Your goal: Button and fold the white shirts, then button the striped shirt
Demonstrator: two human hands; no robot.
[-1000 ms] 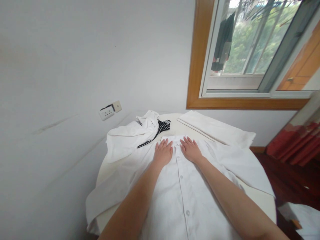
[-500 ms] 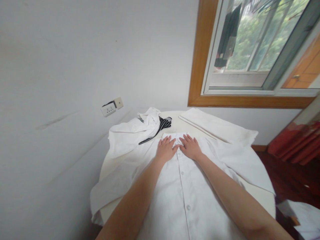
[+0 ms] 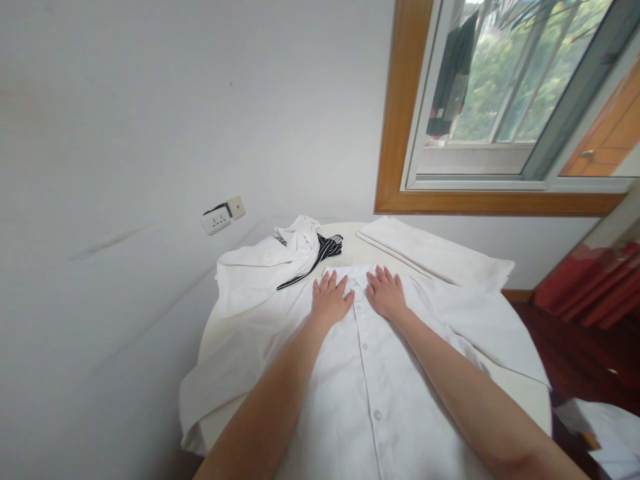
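A white button-up shirt (image 3: 367, 373) lies face up over a round cream table (image 3: 525, 393), collar toward the wall and sleeves spread to both sides. Its button placket runs down the middle toward me. My left hand (image 3: 331, 300) rests flat on the shirt just below the collar, left of the placket, fingers spread. On the other side, my right hand (image 3: 386, 293) lies flat near the collar, its fingers stretched out. Neither hand grips the cloth. The shirt's lower end is out of view below.
A crumpled white garment (image 3: 267, 263) and a black-and-white striped cloth (image 3: 327, 250) sit at the back left. Folded white cloth (image 3: 435, 248) lies at the back right. The wall has a socket (image 3: 216, 220) and a wood-framed window (image 3: 387, 153). White material (image 3: 607, 427) shows at lower right.
My hands have moved apart: the right one slid outward from the placket, the left one slightly left. Both stay on the shirt, which looks unmoved.
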